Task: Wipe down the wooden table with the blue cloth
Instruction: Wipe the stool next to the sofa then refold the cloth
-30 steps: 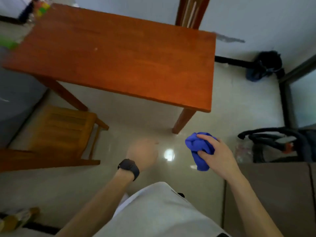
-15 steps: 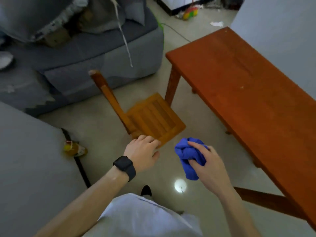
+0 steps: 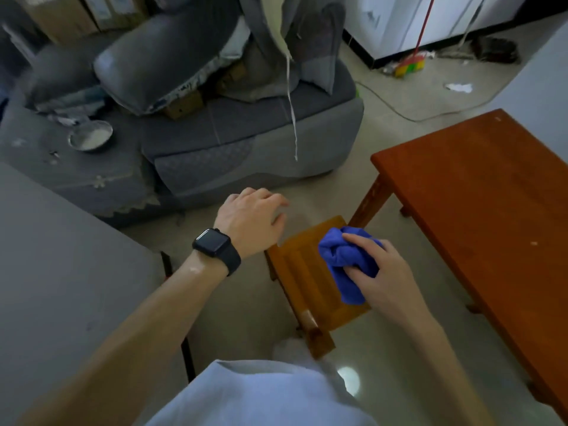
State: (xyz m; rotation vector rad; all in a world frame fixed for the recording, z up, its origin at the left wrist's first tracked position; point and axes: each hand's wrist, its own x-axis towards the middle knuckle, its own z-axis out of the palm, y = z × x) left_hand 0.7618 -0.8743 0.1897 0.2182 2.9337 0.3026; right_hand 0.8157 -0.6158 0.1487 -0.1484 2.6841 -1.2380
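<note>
Messy room w/ a pale floor [image 3: 246, 305]. A grey sofa [image 3: 246, 124] sits at the back, piled w/ cushions & stuff too blurry to name. A round bowl [image 3: 90, 137] w/ sth white in it rests on the sofa's left part. Far back, a broom [image 3: 410, 66] w/ a red stick leans up; its top is cut off.

The wooden table [image 3: 491, 210] is on the right. Its right side runs off the edge, so only part shows. Just left of it is a small wooden chair [image 3: 307, 281], half hidden by the hand & cloth over it.

The right hand [image 3: 387, 281] is curled tight round the blue cloth [image 3: 341, 256]. The cloth is scrunched in a ball over the chair seat, near the table but not touching it. Fingers cover part of it. Can't tell if it touches the seat.

The left hand [image 3: 252, 219] hangs by the chair, palm down, fingers loose, holding nothing; the tips are blurry. A black watch [image 3: 213, 244] is on that wrist.
</note>
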